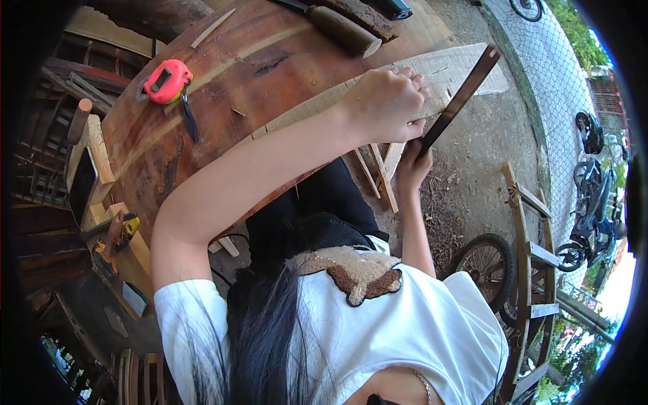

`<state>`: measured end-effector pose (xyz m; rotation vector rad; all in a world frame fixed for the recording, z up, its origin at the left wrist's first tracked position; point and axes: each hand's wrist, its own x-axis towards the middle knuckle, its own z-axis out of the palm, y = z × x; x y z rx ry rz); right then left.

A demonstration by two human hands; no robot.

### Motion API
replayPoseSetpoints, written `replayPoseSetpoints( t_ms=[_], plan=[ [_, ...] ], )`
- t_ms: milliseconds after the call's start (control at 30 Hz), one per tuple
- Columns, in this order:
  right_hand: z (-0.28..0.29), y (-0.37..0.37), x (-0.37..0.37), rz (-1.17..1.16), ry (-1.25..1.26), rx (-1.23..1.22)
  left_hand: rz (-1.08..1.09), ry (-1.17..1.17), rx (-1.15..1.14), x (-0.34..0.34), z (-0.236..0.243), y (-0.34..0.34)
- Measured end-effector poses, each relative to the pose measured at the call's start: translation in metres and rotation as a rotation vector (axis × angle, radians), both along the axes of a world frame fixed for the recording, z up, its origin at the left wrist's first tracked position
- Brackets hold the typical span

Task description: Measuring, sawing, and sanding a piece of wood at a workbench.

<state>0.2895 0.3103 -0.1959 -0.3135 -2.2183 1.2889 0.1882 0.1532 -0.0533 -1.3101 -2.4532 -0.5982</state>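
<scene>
My left hand (385,104) rests closed on the pale wooden board (466,74), its fingers curled under; what they hold, if anything, is hidden. The thumb lies close beside a long dark flat blade (466,94). That narrow blade slants across the board's edge, its far end raised to the upper right, with a small hole near the tip; teeth are too small to tell. My right hand (414,167) is closed around its near end, just below the board. The board projects past the right edge of the reddish-brown wooden table (223,88).
A pink tape measure (168,81) with a black strap lies on the table. Dark wooden pieces (344,30) sit at its far edge. Wooden frames with a phone (82,185) stand at left. A wheel (484,270) and a wooden ladder-like frame (523,250) are at right.
</scene>
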Motion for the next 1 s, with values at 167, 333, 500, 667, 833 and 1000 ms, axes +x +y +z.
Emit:
replayPoseSetpoints(
  t_ms=[167,333,500,667,833,1000],
  plan=[
    [-0.010,-0.001,-0.007,-0.006,0.010,-0.107,-0.009,-0.024,0.010,-0.002,-0.002,0.001],
    [-0.071,0.007,0.030,-0.053,-0.058,-0.057,-0.019,-0.006,0.009,-0.002,-0.001,0.004],
    [0.014,0.004,-0.021,-0.007,0.008,-0.002,-0.005,0.027,0.060,-0.003,-0.006,0.000],
    [-0.057,0.008,0.009,-0.045,0.121,0.083,-0.006,0.008,0.025,-0.001,-0.001,0.005],
    [-0.021,0.009,0.003,-0.006,0.010,0.011,-0.003,0.003,0.007,0.001,-0.002,-0.001],
    [-0.002,0.003,-0.013,-0.006,0.033,-0.094,-0.004,0.005,0.010,-0.001,-0.002,0.001]
  ],
)
